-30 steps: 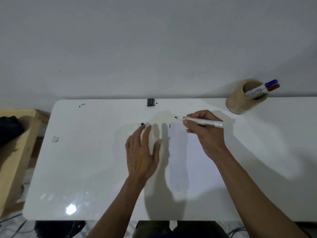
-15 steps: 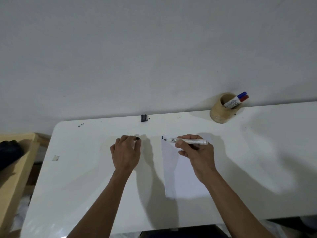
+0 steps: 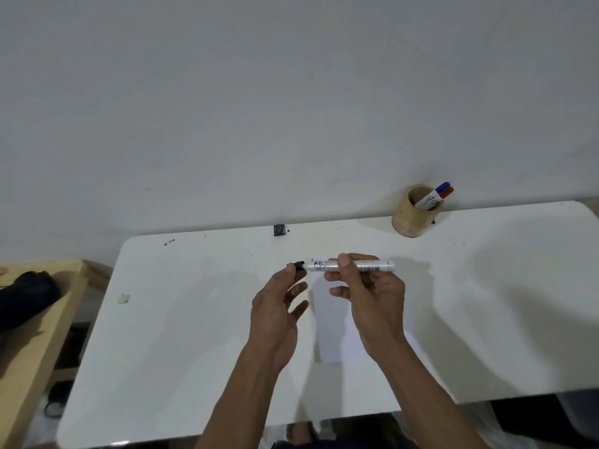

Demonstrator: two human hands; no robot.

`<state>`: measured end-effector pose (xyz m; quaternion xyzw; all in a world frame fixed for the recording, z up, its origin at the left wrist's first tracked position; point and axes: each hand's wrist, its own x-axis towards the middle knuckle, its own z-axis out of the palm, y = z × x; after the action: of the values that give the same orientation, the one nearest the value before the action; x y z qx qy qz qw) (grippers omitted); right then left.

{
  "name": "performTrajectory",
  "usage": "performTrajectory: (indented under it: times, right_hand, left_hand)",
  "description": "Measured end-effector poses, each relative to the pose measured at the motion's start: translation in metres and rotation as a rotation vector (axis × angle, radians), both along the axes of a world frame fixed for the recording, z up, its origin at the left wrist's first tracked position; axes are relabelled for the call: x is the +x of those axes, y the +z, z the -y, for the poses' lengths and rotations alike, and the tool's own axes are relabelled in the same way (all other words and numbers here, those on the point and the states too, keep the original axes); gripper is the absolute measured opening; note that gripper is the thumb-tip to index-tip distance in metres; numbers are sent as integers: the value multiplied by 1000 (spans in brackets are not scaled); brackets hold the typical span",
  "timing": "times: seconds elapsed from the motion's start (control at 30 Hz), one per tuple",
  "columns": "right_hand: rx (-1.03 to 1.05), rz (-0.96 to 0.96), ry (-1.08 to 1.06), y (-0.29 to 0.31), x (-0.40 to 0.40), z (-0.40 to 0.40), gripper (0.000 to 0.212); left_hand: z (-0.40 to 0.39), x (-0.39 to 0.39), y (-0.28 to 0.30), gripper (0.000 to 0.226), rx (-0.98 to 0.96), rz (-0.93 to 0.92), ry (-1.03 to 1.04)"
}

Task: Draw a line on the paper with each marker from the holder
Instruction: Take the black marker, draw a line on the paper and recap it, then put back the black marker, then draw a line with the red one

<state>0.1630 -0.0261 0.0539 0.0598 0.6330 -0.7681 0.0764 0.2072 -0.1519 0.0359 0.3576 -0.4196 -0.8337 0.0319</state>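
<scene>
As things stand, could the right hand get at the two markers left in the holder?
Probably not yet: the right hand is occupied holding the white marker. The path to the holder looks clear, with the blue-capped marker and red-capped marker sticking out.

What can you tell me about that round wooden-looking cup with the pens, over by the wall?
The marker holder is a short, light tan cylinder that looks like wood or bamboo, open at the top. It stands upright at the far edge of the white table, close to the wall, right of both hands. Two markers lean inside against its right rim, one with a blue cap and one with a red cap, white barrels showing. Nothing else touches it.
</scene>
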Motion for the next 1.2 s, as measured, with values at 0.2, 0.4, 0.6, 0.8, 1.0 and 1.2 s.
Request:
performTrajectory:
  times: [0.2,0.4,0.6,0.8,1.0,1.2]
  right_hand:
    - [1,-34,-1,7,21,0,9]
    - [-50,-51,-84,21,8,-47,12]
    - [-204,77,-83,20,-77,-119,34]
    - [374,-128,199,28,-100,-146,18]
    - [671,-313,301,13,-105,-126,15]
    - [705,-452,317,0,-103,-132,62]
  left_hand:
    - [-5,18,7,19,-125,-84,-29]
    - [-41,-6,19,11,-199,-178,-228]
    - [-74,-87,19,7,-446,-211,-313]
    - [-54,-101,33,9,-587,-276,-300]
    - [-66,-120,49,7,-1043,-338,-373]
    - [-84,-129,32,31,-1087,-303,-469]
